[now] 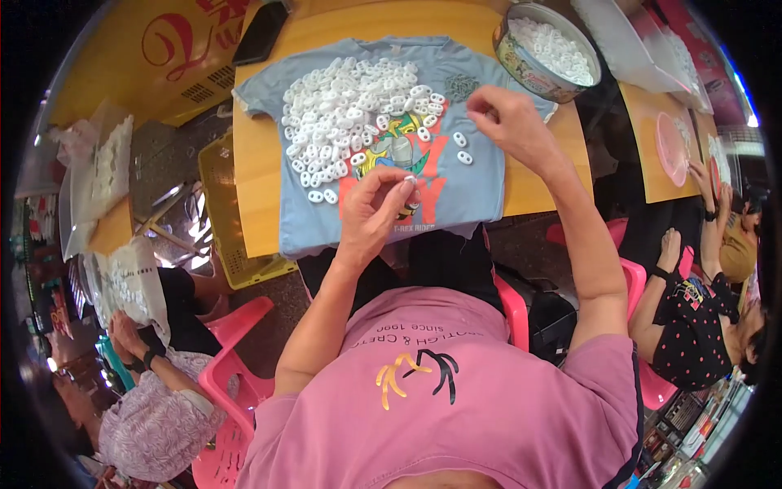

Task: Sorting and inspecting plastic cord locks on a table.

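Observation:
My left hand (376, 213) is above the lower part of a light blue T-shirt (301, 228) spread on the table. Its thumb and fingers pinch a small white plastic piece (410, 179). My right hand (513, 122) is bent over the shirt's right side, beside a small pile of dark little parts (462, 86). Its fingertips are drawn together, and whatever they hold is too small to make out. A large heap of white oval two-holed plastic pieces (342, 106) covers the shirt's upper left. Two loose white pieces (462, 148) lie below my right hand.
A round tin (538, 75) full of white pieces stands at the table's (261, 187) far right. A black phone (261, 33) lies at the far left corner. A yellow crate (224, 204) is on the floor to the left. Other people sit at tables on both sides.

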`<state>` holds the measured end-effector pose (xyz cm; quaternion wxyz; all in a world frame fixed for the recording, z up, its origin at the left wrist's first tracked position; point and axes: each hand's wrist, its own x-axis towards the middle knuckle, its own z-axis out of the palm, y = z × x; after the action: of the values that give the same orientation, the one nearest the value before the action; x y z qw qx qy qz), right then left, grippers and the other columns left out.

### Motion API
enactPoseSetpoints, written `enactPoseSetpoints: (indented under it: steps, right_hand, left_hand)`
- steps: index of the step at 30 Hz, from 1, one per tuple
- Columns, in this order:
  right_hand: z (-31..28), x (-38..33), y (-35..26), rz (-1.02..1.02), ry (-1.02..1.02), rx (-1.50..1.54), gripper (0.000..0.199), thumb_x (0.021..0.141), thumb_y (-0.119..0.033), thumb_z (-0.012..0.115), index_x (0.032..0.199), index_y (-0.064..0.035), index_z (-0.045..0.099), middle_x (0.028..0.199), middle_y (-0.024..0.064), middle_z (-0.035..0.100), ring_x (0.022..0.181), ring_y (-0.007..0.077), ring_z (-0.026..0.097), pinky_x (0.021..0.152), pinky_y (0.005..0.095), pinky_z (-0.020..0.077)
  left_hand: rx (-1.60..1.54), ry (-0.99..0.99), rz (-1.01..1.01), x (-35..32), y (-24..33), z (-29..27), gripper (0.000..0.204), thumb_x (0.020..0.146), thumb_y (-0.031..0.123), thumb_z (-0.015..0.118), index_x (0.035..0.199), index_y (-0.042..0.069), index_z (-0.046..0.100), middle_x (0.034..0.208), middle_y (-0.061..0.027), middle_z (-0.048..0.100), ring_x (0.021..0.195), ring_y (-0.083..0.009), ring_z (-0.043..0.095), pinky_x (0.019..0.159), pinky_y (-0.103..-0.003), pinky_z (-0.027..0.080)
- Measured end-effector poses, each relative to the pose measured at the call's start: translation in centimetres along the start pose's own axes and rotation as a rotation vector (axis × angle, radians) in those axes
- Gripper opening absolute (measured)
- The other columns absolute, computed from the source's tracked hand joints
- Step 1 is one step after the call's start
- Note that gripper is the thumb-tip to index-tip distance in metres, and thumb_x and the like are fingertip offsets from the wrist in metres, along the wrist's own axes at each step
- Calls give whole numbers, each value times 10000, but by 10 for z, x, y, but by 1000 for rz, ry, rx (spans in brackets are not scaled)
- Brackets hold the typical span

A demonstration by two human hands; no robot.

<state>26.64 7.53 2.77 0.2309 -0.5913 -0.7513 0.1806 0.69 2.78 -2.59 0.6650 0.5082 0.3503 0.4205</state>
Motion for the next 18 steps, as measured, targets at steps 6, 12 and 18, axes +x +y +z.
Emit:
enactPoseSetpoints:
  steps: [6, 12, 18]
  right_hand:
    - [31, -27, -26, 116, 154, 542, 183, 915, -85, 631, 1070, 7, 663, 849, 39, 675, 723, 86, 587, 654, 231, 490]
    - [58, -42, -67, 199, 131, 1088, 175, 926, -138, 655, 1021, 9, 656, 924, 36, 677, 709, 61, 559, 672, 208, 470]
    - [69, -49, -86, 228, 207, 1299, 156, 936, -169, 647, 999, -27, 632, 859, 12, 651, 701, 57, 540, 650, 208, 456]
  left_hand:
    - [-152, 109, -74, 9, 5, 2, 156, 957, 127, 602, 1041, -4, 597, 876, -54, 666, 770, -104, 640, 696, -235, 518]
    - [-166, 99, 16, 3, 27, 14, 157, 945, 99, 615, 1042, -23, 594, 909, -89, 682, 790, -130, 664, 729, -253, 541]
    - [-245, 103, 96, -7, 36, 20, 151, 939, 94, 625, 1025, -26, 589, 903, -93, 683, 794, -128, 663, 726, -246, 540]
